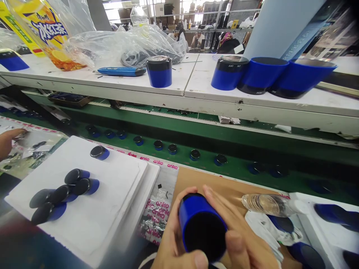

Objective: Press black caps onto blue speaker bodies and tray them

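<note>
A blue cylindrical casing [202, 228] with a dark open end facing up sits between both hands, just above the bottom edge of the view. The left hand [171, 239] curls around its near side, and the right hand [241, 228] wraps its far side with the fingers spread; together they hold it firmly. Directly beneath the right hand lies a flat brown cardboard sheet [213, 183], with a clear plastic water bottle [266, 204] lying on it just beyond the fingers. Left of the hands, a crumpled clear bag printed in pink [155, 220] lies beside a white foam board [112, 209] bearing about six blue, black-capped cylinders [84, 186]. Right of the hands, more blue pieces sit in a white foam tray [331, 216]. Farther ahead, a green conveyor belt [168, 149] carries a row of small blue-and-black pieces [158, 145], and four blue cylinders [228, 73] stand or lie on a white shelf. How many pieces remain unhandled cannot be told.
</note>
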Demonstrator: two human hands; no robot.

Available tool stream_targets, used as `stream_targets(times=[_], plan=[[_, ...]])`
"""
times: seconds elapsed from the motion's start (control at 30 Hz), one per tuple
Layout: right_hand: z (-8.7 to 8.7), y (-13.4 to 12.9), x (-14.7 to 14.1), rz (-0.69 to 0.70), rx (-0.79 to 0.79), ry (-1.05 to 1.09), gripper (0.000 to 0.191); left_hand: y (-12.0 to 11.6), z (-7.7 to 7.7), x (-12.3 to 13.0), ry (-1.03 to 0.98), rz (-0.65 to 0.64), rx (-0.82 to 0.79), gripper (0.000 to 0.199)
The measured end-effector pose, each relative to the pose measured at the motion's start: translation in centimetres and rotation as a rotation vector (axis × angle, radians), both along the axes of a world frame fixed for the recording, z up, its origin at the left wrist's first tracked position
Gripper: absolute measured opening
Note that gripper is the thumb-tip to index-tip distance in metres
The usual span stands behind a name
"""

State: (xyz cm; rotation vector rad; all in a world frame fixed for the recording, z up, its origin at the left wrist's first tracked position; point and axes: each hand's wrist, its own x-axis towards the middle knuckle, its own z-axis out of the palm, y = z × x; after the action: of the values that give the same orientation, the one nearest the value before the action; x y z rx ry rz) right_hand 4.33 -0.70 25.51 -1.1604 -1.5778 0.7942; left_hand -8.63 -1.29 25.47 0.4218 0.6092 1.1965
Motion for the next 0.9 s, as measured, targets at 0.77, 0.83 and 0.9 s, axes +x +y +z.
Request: stream_targets(times=[0.77,0.83,0.9], plan=[[-14.9,3.6,-2.5,0.458,-0.533,-0.448,0.070,0.2,-19.4,-3.9,0.460,0.051,-0.197,0.051],[-14.8,4.1,-2.6,0.409,-0.547,-0.453,0.063,0.8,-19.3,-3.8,0.541,0.077,-0.157,0.050],[-14.4,4.7,-2.4,0.405,-0.546,-0.414,0.061,1.2,-18.9,-3.6,0.632,0.120,-0.128,0.058]])
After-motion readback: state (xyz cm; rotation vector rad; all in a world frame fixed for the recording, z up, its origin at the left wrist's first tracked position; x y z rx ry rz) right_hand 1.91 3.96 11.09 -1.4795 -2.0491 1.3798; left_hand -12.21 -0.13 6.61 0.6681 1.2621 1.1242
